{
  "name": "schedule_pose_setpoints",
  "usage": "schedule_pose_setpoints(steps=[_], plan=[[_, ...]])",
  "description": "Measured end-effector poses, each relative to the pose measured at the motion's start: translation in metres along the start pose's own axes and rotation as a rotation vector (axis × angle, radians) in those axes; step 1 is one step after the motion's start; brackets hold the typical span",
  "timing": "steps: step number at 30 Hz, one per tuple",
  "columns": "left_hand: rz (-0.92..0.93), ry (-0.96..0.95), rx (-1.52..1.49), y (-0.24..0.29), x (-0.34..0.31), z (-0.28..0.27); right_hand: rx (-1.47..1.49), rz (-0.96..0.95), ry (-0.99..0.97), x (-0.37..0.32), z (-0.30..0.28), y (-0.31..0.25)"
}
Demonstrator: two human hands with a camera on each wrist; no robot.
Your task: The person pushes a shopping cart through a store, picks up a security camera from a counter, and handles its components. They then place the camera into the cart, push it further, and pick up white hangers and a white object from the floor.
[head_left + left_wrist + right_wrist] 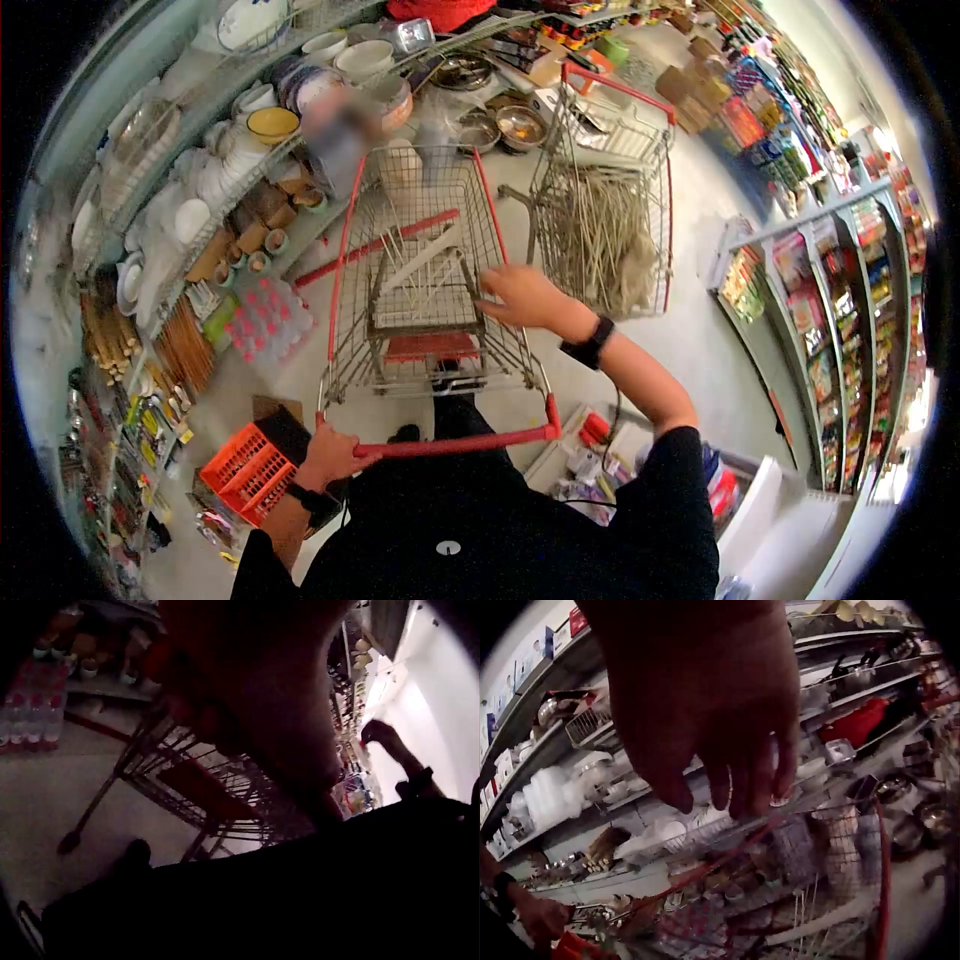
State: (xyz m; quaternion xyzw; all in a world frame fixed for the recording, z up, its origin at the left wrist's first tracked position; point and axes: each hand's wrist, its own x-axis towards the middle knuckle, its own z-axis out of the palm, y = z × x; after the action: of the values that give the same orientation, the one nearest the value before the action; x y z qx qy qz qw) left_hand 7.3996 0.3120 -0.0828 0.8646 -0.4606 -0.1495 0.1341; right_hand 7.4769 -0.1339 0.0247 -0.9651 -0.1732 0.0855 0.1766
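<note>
A wire shopping cart [430,205] with red trim stands in front of the person. At the left end of its red handle [465,440], the left hand [332,455] grips the bar; in the left wrist view that hand is dark and hides most of its hold. The right hand [530,298] hovers by the cart's right rim, and its loosely bent fingers [739,784] hang down holding nothing in the right wrist view. Inside the cart are a pale flat bar [420,258] and several thin white sticks [440,290].
A second cart [670,200] filled with thin pale sticks [600,235] stands ahead right. Shelves of bowls [365,60] and brushes line the left, with bottled drinks [268,318] and an orange crate [245,470] on the floor. Metal pans [520,125] lie ahead; packaged-goods shelves [830,300] stand right.
</note>
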Motion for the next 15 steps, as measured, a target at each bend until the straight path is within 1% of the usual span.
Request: schedule_pose_setpoints(steps=[1, 2, 3, 4, 6, 7, 9, 10, 11, 13, 15], plan=[[-0.014, 0.003, -0.058, -0.002, 0.010, -0.002, 0.011, -0.020, 0.047, 0.039, -0.006, 0.018], [0.005, -0.030, -0.002, -0.004, 0.016, -0.001, -0.018, -0.056, 0.054, 0.077, 0.001, 0.038], [-0.036, -0.138, 0.020, 0.000, 0.030, -0.014, -0.045, -0.089, 0.060, 0.114, 0.015, 0.057], [-0.075, -0.247, 0.046, 0.003, 0.043, -0.026, -0.074, -0.041, -0.071, 0.150, 0.027, 0.071], [-0.127, -0.238, -0.032, 0.006, 0.058, -0.024, -0.127, 0.051, -0.340, 0.209, 0.058, 0.094], [-0.152, -0.236, -0.065, 0.005, 0.064, -0.024, -0.158, 0.036, -0.382, 0.228, 0.080, 0.111], [-0.195, -0.404, -0.026, 0.012, 0.089, -0.043, -0.210, 0.013, -0.448, 0.263, 0.134, 0.139], [-0.220, -0.412, -0.016, 0.013, 0.097, -0.046, -0.204, 0.054, -0.432, 0.274, 0.158, 0.149], [-0.244, -0.414, -0.009, 0.012, 0.101, -0.043, -0.203, 0.095, -0.418, 0.283, 0.183, 0.158], [-0.260, -0.428, -0.110, 0.003, 0.097, -0.026, -0.256, 0.145, -0.399, 0.299, 0.237, 0.178], [-0.261, -0.577, -0.123, -0.008, 0.094, -0.011, -0.347, 0.099, -0.428, 0.315, 0.292, 0.196]])
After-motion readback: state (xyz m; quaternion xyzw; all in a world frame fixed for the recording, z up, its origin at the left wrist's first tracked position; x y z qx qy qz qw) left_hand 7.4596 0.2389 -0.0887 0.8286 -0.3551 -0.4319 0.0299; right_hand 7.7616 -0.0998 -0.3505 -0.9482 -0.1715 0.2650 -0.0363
